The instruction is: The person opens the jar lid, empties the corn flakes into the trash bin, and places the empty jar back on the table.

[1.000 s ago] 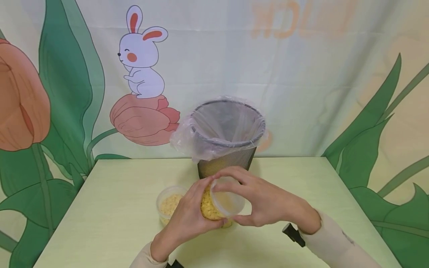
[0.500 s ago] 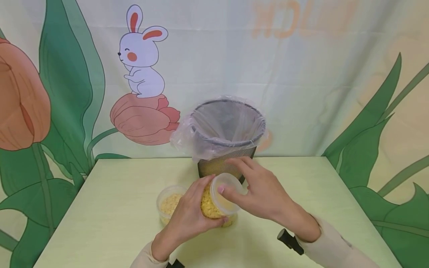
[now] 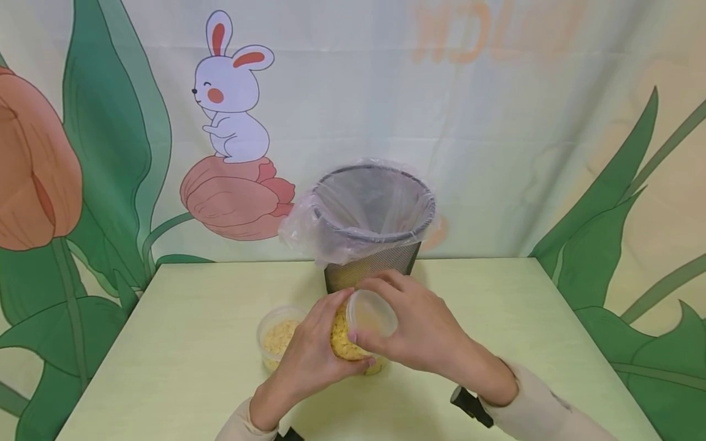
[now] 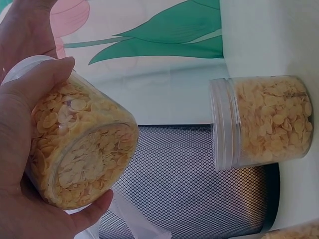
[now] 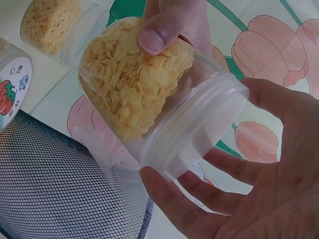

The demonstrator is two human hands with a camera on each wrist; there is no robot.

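A clear plastic jar of yellow flakes (image 3: pixel 343 340) is held tilted above the table, its lid end toward the right. My left hand (image 3: pixel 309 349) grips the jar's body, thumb on one side and fingers on the other. Around the translucent lid (image 5: pixel 204 124) curl the thumb and fingers of my right hand (image 3: pixel 427 324), with fingertips at the lid's rim. The flakes have slid toward the jar's base, which faces the left wrist view. Part of the lid is hidden by the right hand in the head view.
An open jar of flakes (image 3: pixel 280 335) stands at left on the pale table (image 3: pixel 182 343). Another jar (image 4: pixel 271 122), lidded, stands below the held one; its strawberry-printed lid (image 5: pixel 12 89) shows in the right wrist view. Behind is a mesh bin (image 3: pixel 366 269) with a plastic liner (image 3: pixel 375 202).
The right hand lifted its fingers off the lid, turned, and has taken hold of the lid's rim again. The left hand and jar stay nearly in place.
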